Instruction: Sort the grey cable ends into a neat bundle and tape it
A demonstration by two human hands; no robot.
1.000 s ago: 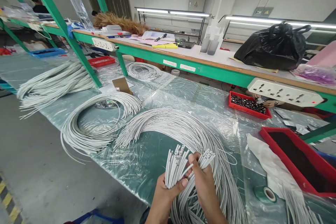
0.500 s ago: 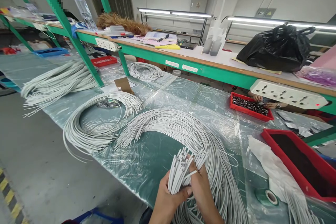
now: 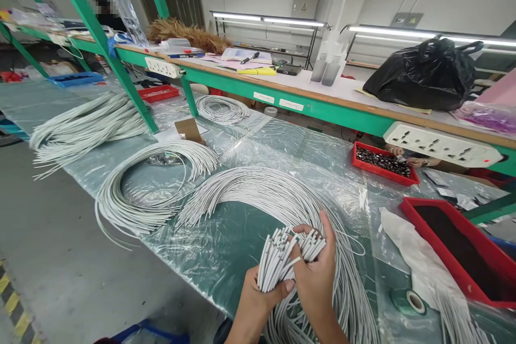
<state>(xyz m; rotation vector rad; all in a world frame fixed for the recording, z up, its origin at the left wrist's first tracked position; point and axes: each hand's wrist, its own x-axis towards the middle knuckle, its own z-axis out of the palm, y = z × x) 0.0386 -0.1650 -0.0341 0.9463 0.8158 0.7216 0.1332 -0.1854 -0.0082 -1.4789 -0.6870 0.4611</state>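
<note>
Gripping thick bundle of white cable ends (image 3: 274, 263): left hand (image 3: 258, 298) wrapped round it, thumb across front. Right hand (image 3: 318, 279), close beside, curls round smaller cluster of ends (image 3: 314, 244), index finger pointing up. Just beyond, long cable coil (image 3: 262, 183) arcs over plastic-covered table (image 3: 226, 263). Left, second coil (image 3: 129, 193); right, green tape roll (image 3: 400, 298), long red tray (image 3: 440, 250). Farther out, co-worker's hands (image 3: 415, 162) at smaller tray (image 3: 382, 172).

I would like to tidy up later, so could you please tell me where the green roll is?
In the head view, the green roll lies at lower right on the table, between the right hand and the white sheet, closer to the sheet.
</note>
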